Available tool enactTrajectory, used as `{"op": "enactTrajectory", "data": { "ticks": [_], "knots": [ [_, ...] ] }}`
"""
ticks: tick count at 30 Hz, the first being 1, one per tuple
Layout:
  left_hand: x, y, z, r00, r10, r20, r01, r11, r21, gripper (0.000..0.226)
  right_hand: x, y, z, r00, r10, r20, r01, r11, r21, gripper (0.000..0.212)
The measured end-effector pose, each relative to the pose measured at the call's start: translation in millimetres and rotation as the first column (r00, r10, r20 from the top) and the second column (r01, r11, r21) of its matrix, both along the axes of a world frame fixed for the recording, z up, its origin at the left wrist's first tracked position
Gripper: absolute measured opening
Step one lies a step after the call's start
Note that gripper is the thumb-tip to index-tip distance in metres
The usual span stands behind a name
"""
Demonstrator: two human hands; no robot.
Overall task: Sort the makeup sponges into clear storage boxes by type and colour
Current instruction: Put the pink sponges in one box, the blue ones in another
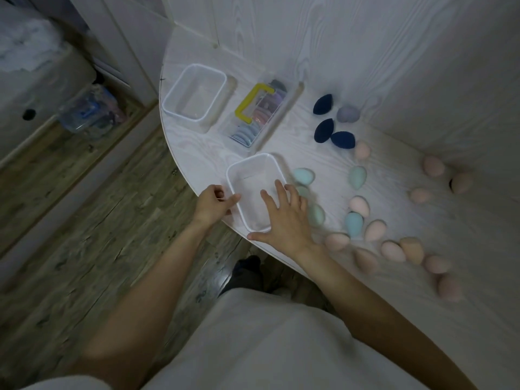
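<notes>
Two hands framed the empty near box (254, 175): left hand (211, 203) pinched its nine-o'clock rim, right hand (284, 218) lay flat, fingers spread. Next, probably: gather the teal sponges (304, 175) (three o'clock).

The right hand (284, 218) partly hides two teal sponges (316, 213). Puffs (261, 114) inside the lidded box (260, 114) are indistinct. The bin (90, 111) on the floor is blurred.

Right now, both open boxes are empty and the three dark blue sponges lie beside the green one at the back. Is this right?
Not quite. In the head view the near box and far box are empty, and the three dark blue sponges lie at the back, but the sponge beside them is lilac, not green.
</notes>
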State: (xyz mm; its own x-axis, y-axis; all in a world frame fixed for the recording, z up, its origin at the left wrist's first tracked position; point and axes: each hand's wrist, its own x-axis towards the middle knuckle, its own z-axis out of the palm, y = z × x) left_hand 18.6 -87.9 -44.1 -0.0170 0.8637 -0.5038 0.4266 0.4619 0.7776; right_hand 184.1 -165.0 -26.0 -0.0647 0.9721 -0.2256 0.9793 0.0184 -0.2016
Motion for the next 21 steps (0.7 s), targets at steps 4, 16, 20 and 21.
{"op": "enactTrajectory", "data": {
  "ticks": [4, 16, 20, 21],
  "knots": [
    [-8.5, -2.2, 1.6, 0.972, 0.011, 0.233, 0.003, 0.998, -0.058, 0.050, 9.8, 1.1, 9.5, 0.985, 0.053, -0.164, -0.047, 0.998, 0.039, 0.085],
    [-19.9, 16.8, 3.6, 0.986, 0.039, 0.164, -0.039, 0.999, -0.005, 0.038, 73.0, 42.5, 34.3, -0.001, -0.410, -0.912, 0.495, 0.792, -0.357, 0.035],
    [-37.7, 4.6, 10.0, 0.988, -0.100, 0.121, 0.102, 0.995, -0.012, 0.061, 65.5, 79.6, 27.5, 0.032, -0.476, -0.879, 0.563, 0.735, -0.378, 0.033],
    [-41.6, 0.4, 11.1, 0.988, -0.115, 0.106, 0.117, 0.993, -0.015, 0.058, 61.5, 89.3, 24.8, 0.091, -0.481, -0.872, 0.565, 0.746, -0.352, 0.033]
  ]
}}
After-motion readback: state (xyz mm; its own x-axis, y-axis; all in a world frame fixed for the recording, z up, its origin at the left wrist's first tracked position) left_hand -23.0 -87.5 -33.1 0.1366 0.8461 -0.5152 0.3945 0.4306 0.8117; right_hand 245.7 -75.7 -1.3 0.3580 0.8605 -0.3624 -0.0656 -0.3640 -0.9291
